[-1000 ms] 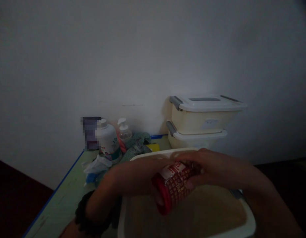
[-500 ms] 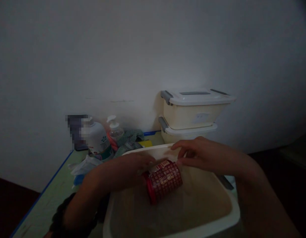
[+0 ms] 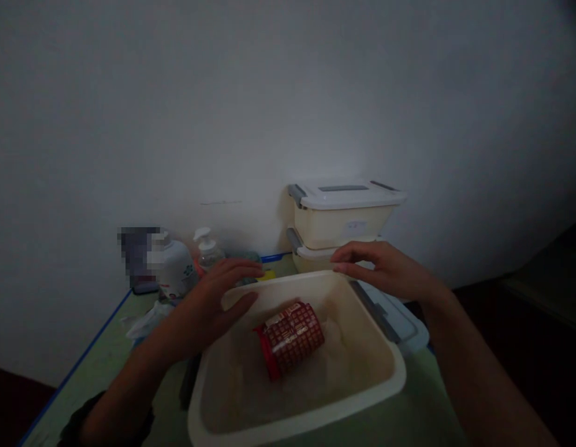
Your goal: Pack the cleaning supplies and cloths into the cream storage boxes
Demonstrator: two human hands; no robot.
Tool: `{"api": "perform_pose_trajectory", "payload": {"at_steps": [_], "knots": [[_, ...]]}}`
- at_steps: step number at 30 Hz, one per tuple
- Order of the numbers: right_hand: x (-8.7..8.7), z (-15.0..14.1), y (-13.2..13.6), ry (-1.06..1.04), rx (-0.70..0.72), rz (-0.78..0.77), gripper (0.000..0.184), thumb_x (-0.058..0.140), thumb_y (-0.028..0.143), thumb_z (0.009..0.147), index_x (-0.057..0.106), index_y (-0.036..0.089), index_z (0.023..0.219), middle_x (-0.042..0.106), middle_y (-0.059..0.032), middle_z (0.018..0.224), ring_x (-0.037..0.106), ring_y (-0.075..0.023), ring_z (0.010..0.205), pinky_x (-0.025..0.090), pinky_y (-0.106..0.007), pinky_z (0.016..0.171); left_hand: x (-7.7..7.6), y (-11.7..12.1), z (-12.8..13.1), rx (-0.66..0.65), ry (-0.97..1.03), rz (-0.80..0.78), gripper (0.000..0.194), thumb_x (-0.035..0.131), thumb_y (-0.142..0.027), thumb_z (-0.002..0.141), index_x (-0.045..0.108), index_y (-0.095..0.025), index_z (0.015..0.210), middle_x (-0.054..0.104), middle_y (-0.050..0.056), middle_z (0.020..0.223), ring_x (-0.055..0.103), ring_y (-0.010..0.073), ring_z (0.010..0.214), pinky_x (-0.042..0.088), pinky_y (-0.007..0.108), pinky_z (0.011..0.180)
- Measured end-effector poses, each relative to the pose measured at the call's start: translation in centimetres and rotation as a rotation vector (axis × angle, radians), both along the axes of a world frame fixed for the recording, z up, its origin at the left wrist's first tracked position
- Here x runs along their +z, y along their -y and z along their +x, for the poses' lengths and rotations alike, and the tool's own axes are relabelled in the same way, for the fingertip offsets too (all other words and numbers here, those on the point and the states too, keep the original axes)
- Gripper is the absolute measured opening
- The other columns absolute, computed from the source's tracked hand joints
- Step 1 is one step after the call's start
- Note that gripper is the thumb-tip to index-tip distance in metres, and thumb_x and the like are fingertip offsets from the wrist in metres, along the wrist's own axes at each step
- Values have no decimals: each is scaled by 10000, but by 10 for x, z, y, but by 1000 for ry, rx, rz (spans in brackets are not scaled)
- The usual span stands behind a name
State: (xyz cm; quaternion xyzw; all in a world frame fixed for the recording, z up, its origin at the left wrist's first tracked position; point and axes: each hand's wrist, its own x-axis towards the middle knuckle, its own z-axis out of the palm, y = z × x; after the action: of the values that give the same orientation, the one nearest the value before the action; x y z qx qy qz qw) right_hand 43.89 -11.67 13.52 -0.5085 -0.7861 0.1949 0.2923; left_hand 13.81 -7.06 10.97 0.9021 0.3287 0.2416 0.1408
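Note:
A red patterned cylindrical container (image 3: 294, 338), perhaps a can or jar, lies on its side inside a cream plastic storage bin (image 3: 297, 419). Neither hand touches it. My left hand (image 3: 222, 301) is over the bin's far left rim, thumb and fingers apart, holding nothing. At the far right corner of the rim is my right hand (image 3: 369, 264), its thumb and fingers parted with nothing between them. Whether its fingertips touch the rim I cannot tell.
Two lidded storage boxes (image 3: 346, 220) are stacked against the wall. A pale lid (image 3: 404, 320) lies right of the bin. At left stand a large white bottle (image 3: 176, 267) and a pump bottle (image 3: 208, 245), with a crumpled plastic bag (image 3: 150, 320) on the green tabletop (image 3: 101, 366).
Both hands have come away from the red container, which now rests in the bin. My left hand has risen to the left rim. The view has shifted, showing more of the lid.

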Motion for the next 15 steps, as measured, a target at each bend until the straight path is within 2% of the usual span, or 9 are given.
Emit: {"api": "perform_pose_trajectory", "payload": {"at_steps": [3, 7, 8, 11, 15], "knots": [[-20, 18, 4, -113, -195, 75, 259, 564, 436, 827, 626, 184, 825, 642, -27, 820, 581, -153, 784, 455, -273, 747, -4, -4, -12, 62, 18, -73, 319, 453, -383, 886, 519, -215, 1149, 544, 89, 1263, 477, 245, 1190, 386, 423, 1005], [-58, 33, 6, -176, -351, 72, 308, 418, 428, 881, 577, 167, 850, 617, -41, 743, 576, -162, 710, 480, -299, 695, -12, -9, -18, 33, -8, -198, 365, 453, -400, 884, 477, -224, 1202, 564, 85, 1254, 517, 253, 1155, 403, 419, 990], [-66, 34, 6, -168, -351, 42, 321, 386, 412, 886, 586, 164, 847, 625, -46, 728, 583, -168, 703, 487, -313, 699, -14, -9, -18, 23, -21, -231, 372, 450, -397, 885, 473, -217, 1210, 570, 87, 1250, 528, 250, 1145, 407, 412, 987], [-84, 30, 8, -103, -248, -116, 244, 486, 352, 808, 646, 168, 794, 684, -49, 758, 631, -206, 750, 511, -340, 721, -20, -11, -17, 9, -47, -328, 393, 405, -393, 905, 462, -193, 1238, 573, 93, 1260, 544, 232, 1130, 419, 385, 975], [-86, 20, 14, -16, -152, -252, 196, 529, 273, 746, 702, 180, 762, 725, -54, 816, 654, -265, 849, 524, -374, 740, -24, -12, -19, 11, -38, -410, 399, 351, -391, 921, 482, -182, 1235, 577, 93, 1267, 550, 222, 1129, 419, 367, 973]]}}
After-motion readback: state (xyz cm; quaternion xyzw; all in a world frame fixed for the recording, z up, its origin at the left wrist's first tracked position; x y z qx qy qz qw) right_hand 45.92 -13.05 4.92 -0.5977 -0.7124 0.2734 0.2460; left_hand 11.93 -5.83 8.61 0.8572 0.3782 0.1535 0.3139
